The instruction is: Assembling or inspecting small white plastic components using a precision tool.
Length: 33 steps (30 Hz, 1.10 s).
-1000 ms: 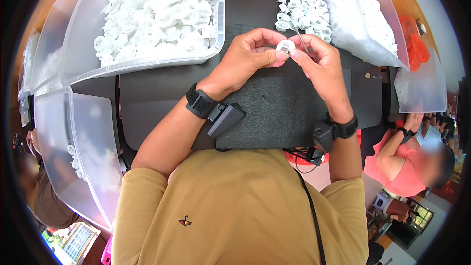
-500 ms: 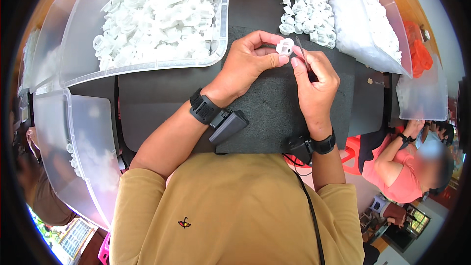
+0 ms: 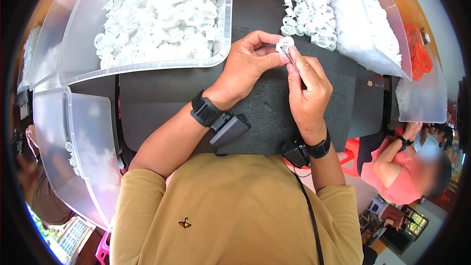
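My left hand [image 3: 248,66] pinches a small white plastic piece [image 3: 284,45] between thumb and forefinger, upper centre of frame, above the dark tabletop [image 3: 162,103]; my right hand [image 3: 306,88] comes up from below it, grip closed on a thin pin-like part whose long axis points up into the piece; both hands touch it; loose pile of white pieces [image 3: 304,17] just beyond; full clear bin [image 3: 147,64] upper left.
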Each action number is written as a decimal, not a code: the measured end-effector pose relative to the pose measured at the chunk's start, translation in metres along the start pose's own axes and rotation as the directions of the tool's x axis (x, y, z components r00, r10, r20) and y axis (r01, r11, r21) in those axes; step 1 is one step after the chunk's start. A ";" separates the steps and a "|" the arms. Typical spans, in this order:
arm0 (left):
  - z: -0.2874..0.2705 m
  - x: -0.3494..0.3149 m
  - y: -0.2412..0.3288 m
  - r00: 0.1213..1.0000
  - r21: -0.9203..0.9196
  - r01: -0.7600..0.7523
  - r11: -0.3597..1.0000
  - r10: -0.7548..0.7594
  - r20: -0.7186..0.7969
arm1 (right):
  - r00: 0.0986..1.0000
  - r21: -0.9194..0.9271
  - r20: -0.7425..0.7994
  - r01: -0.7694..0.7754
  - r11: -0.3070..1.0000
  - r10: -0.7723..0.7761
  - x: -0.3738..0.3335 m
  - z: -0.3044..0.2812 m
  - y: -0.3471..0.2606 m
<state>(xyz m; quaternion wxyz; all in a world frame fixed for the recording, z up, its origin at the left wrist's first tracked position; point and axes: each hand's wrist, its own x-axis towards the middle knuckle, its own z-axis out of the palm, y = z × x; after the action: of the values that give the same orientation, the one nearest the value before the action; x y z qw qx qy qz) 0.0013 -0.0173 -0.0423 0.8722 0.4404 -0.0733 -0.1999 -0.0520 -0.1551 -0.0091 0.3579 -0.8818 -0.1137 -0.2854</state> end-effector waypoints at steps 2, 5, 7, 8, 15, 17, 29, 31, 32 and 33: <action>0.001 -0.001 0.001 1.000 -0.031 -0.003 1.000 0.004 0.005 | 1.000 0.009 0.001 -0.007 1.000 0.007 0.000 0.000 0.000; 0.001 -0.001 0.002 1.000 -0.030 0.009 0.999 -0.009 0.006 | 1.000 0.064 0.004 -0.022 0.998 0.022 0.003 -0.002 0.002; 0.002 -0.002 0.003 1.000 -0.033 0.010 0.999 -0.010 0.007 | 1.000 0.084 0.003 0.001 0.996 -0.001 0.004 -0.002 0.004; 0.002 -0.002 0.003 1.000 -0.036 0.010 0.999 -0.010 0.008 | 1.000 0.085 0.003 0.001 0.996 -0.001 0.005 -0.003 0.003; 0.001 -0.001 0.003 1.000 -0.032 0.006 0.999 -0.006 0.005 | 0.998 0.119 0.046 -0.049 0.992 0.044 0.008 -0.005 0.004; -0.001 -0.001 0.002 1.000 -0.027 0.004 1.000 -0.004 0.006 | 0.999 0.103 0.045 -0.029 0.994 0.024 0.009 -0.004 0.005; 0.001 -0.002 0.008 0.999 0.130 0.024 0.991 -0.027 0.025 | 0.933 -0.056 0.251 0.279 0.959 -0.256 0.026 -0.025 0.023; 0.000 -0.003 0.009 0.999 0.157 0.013 0.988 -0.019 0.040 | 0.899 -0.036 0.347 0.298 0.954 -0.267 0.031 -0.030 0.024; -0.001 -0.003 0.009 0.998 0.185 0.001 0.983 -0.012 0.054 | 0.899 -0.036 0.348 0.297 0.954 -0.267 0.030 -0.031 0.023; 0.000 -0.002 0.009 0.998 0.185 0.001 0.983 -0.011 0.055 | 0.908 -0.015 0.354 0.247 0.969 -0.226 0.029 -0.031 0.023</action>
<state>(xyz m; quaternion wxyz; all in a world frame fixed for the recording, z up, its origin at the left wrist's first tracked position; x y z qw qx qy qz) 0.0017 -0.0116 -0.0354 0.8246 0.5139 -0.1144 -0.2072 -0.0326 -0.1928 0.0125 0.2685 -0.9082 -0.2730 -0.1689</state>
